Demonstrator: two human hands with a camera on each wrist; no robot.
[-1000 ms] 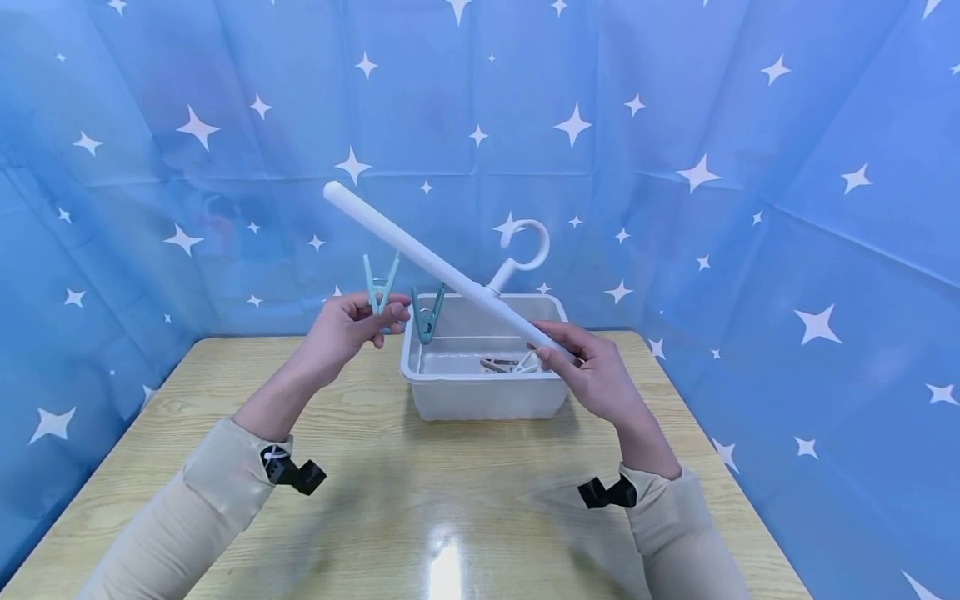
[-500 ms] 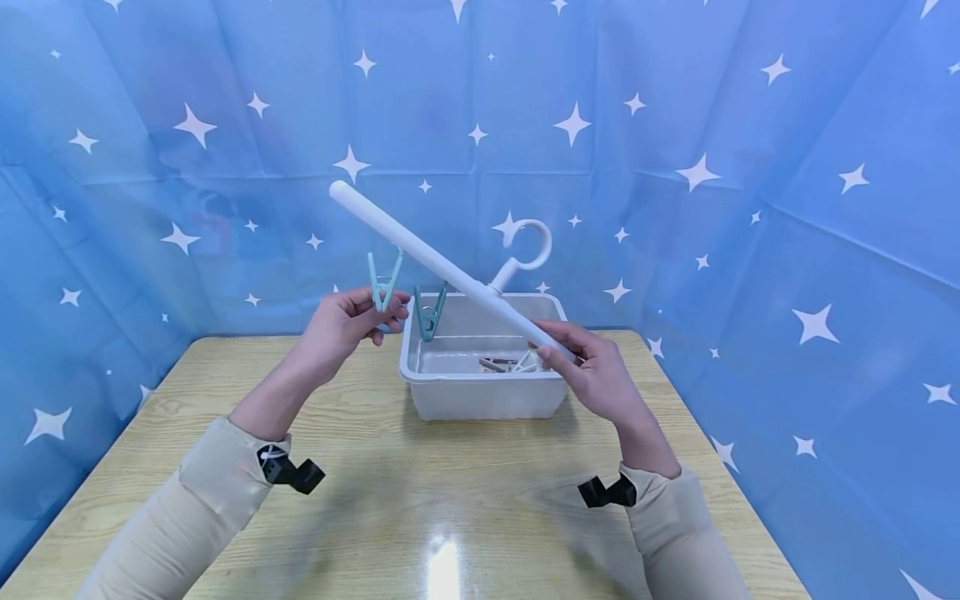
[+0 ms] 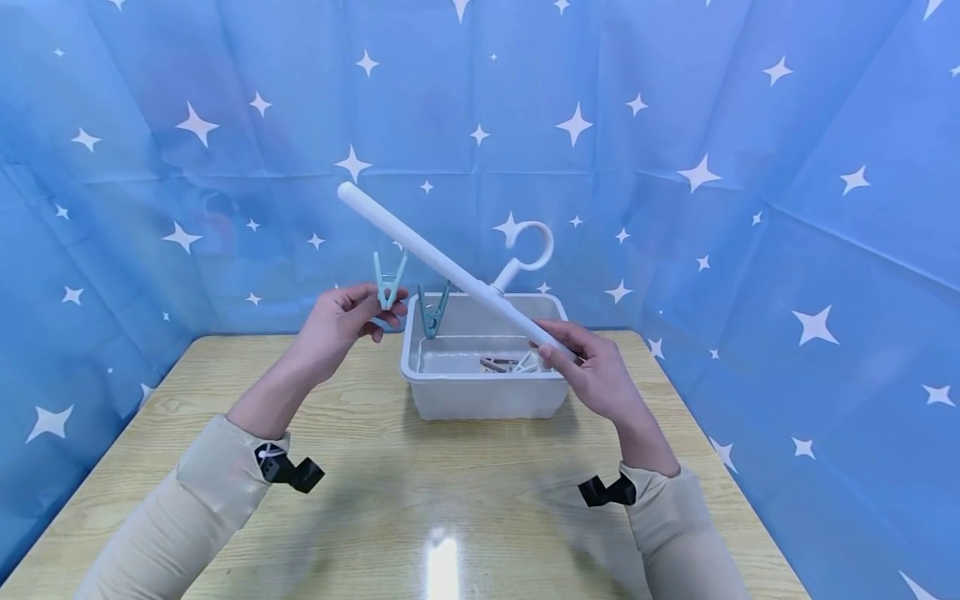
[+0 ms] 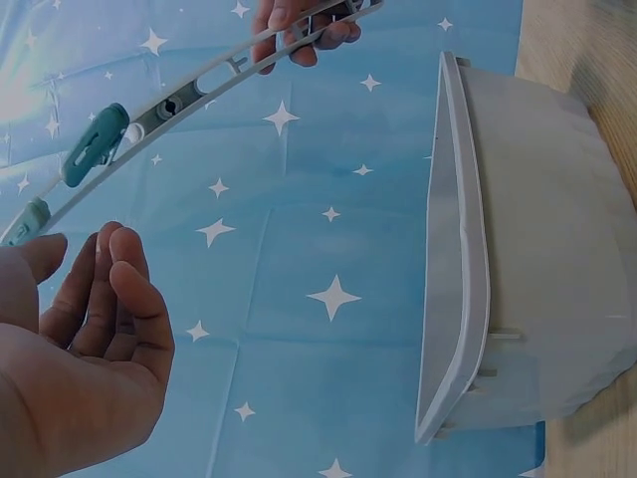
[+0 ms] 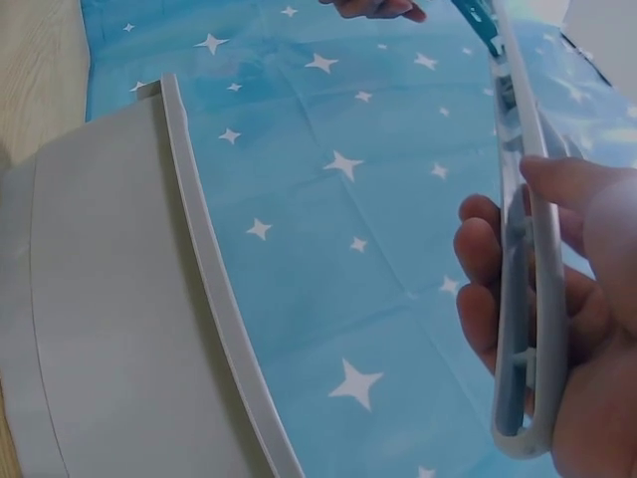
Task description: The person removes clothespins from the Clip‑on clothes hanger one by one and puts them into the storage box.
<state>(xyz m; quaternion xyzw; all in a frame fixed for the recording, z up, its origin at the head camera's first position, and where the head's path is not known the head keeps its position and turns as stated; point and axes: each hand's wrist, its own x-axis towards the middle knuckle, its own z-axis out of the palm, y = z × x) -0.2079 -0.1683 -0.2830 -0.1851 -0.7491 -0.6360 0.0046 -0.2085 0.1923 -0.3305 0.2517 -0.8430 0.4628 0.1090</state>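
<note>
My right hand (image 3: 588,371) grips the lower right end of a white clip hanger (image 3: 427,254), a straight bar with a round hook, tilted up to the left above the bin. Two clips hang from the bar: a pale teal clip (image 3: 387,287) near its raised end and a darker teal clip (image 3: 431,315) further in. My left hand (image 3: 337,329) is right at the pale clip. In the left wrist view its thumb tip lies close under the pale clip (image 4: 25,224), its fingers loosely bent and apart from the thumb. The hanger's hollow underside shows in the right wrist view.
A light grey plastic bin (image 3: 491,396) stands on the wooden table (image 3: 360,450) below the hanger. Inside it lie a few loose clips (image 3: 498,364), brown and white. A blue curtain with white stars (image 3: 480,158) encloses the back and sides.
The hanger's raised end and both clips have shifted slightly right. My left fingers have drawn back a little left, and the pale clip now shows in front of the thumb.
</note>
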